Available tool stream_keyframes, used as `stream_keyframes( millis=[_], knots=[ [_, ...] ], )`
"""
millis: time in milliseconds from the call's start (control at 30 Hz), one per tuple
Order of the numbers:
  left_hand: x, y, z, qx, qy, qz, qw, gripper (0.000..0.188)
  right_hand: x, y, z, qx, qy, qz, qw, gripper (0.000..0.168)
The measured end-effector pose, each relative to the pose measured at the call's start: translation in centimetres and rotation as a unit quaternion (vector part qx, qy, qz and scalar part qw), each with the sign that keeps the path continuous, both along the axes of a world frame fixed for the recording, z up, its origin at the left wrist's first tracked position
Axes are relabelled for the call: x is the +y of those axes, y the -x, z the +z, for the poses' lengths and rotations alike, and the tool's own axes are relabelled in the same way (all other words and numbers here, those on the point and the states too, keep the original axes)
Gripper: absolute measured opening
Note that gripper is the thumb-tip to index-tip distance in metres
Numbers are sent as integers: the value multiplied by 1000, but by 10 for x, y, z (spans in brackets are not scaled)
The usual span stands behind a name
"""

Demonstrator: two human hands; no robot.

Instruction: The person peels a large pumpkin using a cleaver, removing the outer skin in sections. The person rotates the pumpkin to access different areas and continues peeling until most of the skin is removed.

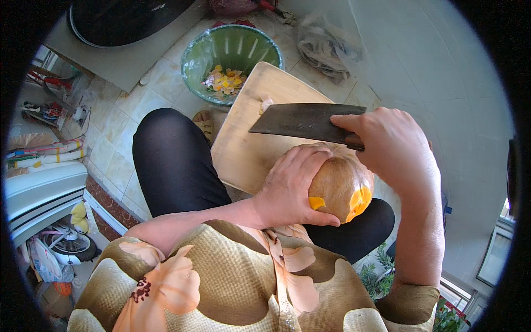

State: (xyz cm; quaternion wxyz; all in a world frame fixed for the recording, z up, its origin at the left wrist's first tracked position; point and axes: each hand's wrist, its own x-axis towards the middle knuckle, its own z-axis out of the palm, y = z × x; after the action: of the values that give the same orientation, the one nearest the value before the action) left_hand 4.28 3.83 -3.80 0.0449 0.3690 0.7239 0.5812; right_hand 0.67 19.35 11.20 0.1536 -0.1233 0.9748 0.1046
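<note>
My left hand [292,186] is spread over the side of a tan pumpkin [338,178] and steadies it above my lap. Two orange patches on the pumpkin show where skin has been cut away. My right hand [383,141] grips a dark-bladed cleaver [307,120] by its handle, with a finger laid along the blade. The blade points left, just above the far end of the pumpkin; whether it touches cannot be told. Under the blade, a wooden cutting board [244,145] lies tilted, with a small pale scrap [266,101] on it.
A green waste bin [232,41] lined with clear plastic holds peelings [226,81] beyond the board. A clear plastic bag [327,50] lies near the wall [435,83]. A round black tabletop [124,20] is at far left. A plant [377,269] stands at lower right.
</note>
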Motion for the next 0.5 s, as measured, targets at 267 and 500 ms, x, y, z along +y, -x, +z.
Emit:
stream_keyframes(
  millis=[267, 500],
  knots=[
    [-2, 2, 2, -26, -11, 9, 1000, 97, -10, 22, -25, 119, 39, -52, 991, 44],
    [0, 3, 0, -41, -44, 16, 998, 94, 16, -24, -5, 167, 128, -177, 961, 51]
  ],
)
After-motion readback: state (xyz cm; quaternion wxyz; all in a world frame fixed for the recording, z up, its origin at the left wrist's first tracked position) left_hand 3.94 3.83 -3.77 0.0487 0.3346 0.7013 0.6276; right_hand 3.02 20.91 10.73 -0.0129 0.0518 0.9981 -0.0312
